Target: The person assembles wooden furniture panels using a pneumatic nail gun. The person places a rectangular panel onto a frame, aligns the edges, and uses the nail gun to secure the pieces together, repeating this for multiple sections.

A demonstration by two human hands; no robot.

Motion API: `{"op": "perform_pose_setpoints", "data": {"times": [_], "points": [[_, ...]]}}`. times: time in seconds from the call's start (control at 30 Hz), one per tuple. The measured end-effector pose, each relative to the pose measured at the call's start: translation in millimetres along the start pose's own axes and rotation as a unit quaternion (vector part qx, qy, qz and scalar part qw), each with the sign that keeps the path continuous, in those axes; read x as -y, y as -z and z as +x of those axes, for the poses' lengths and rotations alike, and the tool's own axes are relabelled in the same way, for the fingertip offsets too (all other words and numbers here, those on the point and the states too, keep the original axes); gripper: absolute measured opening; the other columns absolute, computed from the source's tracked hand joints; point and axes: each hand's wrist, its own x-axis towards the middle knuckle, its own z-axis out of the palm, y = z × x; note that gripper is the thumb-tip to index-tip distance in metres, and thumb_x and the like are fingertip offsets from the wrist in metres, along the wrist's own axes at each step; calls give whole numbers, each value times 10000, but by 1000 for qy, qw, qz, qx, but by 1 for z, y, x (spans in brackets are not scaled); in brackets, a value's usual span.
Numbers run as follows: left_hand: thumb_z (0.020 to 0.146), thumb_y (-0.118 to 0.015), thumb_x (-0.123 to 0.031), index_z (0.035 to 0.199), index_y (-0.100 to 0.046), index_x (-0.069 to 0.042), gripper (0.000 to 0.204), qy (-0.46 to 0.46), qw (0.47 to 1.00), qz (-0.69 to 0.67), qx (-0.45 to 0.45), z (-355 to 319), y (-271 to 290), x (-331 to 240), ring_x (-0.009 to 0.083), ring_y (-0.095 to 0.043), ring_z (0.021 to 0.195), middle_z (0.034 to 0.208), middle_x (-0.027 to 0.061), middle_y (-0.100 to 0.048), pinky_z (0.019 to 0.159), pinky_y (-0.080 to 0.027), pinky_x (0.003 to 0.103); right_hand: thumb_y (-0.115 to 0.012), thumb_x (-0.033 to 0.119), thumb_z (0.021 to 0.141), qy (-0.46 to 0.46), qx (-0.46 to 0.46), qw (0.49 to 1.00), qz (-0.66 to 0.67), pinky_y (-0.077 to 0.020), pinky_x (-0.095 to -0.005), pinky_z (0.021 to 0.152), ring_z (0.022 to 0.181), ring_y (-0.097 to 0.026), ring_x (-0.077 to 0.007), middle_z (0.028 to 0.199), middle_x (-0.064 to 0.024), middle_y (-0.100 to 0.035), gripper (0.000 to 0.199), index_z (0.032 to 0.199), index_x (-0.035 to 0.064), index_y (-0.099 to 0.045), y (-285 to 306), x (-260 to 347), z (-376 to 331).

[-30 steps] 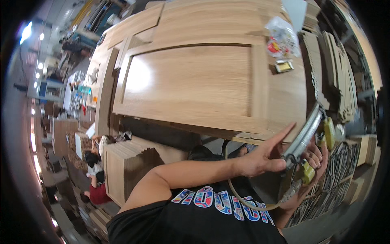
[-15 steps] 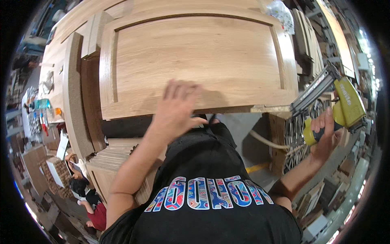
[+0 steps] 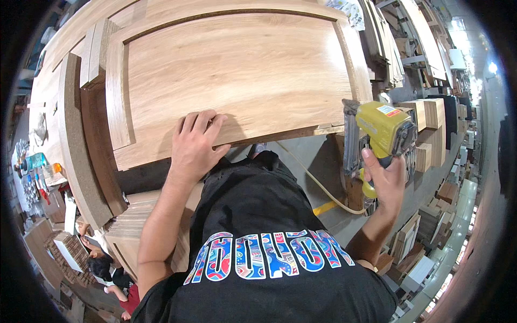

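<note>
In front of me lies a light wood-grain panel (image 3: 237, 64) with a raised frame around a recessed middle. My left hand (image 3: 197, 141) rests on its near edge, fingers spread over the frame strip and thumb at the edge. At the panel's near right corner, my right hand (image 3: 383, 175) grips the handle of a yellow-green pneumatic nail gun (image 3: 379, 126). The gun is upright, its dark magazine on the left side. A pale air hose (image 3: 328, 188) hangs from the handle's base and curves away under the panel.
Thick boards (image 3: 81, 145) stand along the panel's left side. Below them is a stack of wood-grain panels (image 3: 129, 231). Another person (image 3: 107, 269) is at the lower left. Stacked boards (image 3: 379, 43) are at the far right, and a cluttered tabletop (image 3: 43, 161) is at the left.
The nail gun in my right hand has swung from tilted to upright and moved left, nearer the panel. My left hand has come down onto the near edge. The view has shifted slightly.
</note>
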Motion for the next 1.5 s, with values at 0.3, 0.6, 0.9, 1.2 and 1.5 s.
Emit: {"op": "perform_pose_setpoints", "data": {"times": [0.3,0.6,0.9,1.2,1.5], "points": [[701,-980,-175,1254,-712,-136,615,13,999,-35,3,17,10,-4,359,-552,1490,1492,74,-645,1286,-442,534,-831,189,1065,-19,35,998,53,-448,-291,546,574,-545,-93,744,7,-628,230,1118,3,-708,16,-34,15],[697,-979,-186,1239,-733,-108,600,1,999,-40,19,17,2,0,340,-496,1601,1560,28,-674,1369,-371,543,-833,111,1047,-64,57,989,124,-481,-287,559,608,-582,-89,805,-8,-670,269,1221,-3,-661,33,-58,23],[704,-996,-229,1205,-764,-120,563,-35,998,-22,36,24,11,9,298,-531,1588,1604,18,-672,1367,-392,549,-843,92,1026,-126,45,989,62,-462,-291,563,604,-550,-84,742,11,-632,179,1069,-5,-698,64,-57,13],[695,-1021,-264,1224,-781,-143,594,-22,999,-22,43,19,4,12,282,-537,1590,1598,-15,-686,1387,-349,587,-815,76,1046,-115,52,987,103,-455,-288,564,597,-544,-86,740,18,-621,141,1077,0,-700,57,-50,18],[637,-1046,-275,1206,-784,-199,631,-38,997,-42,52,28,12,23,275,-525,1603,1598,-59,-697,1413,-306,578,-810,82,1048,-139,152,974,92,-464,-280,560,601,-546,-66,760,28,-634,151,1127,-15,-726,9,-19,32]]}}
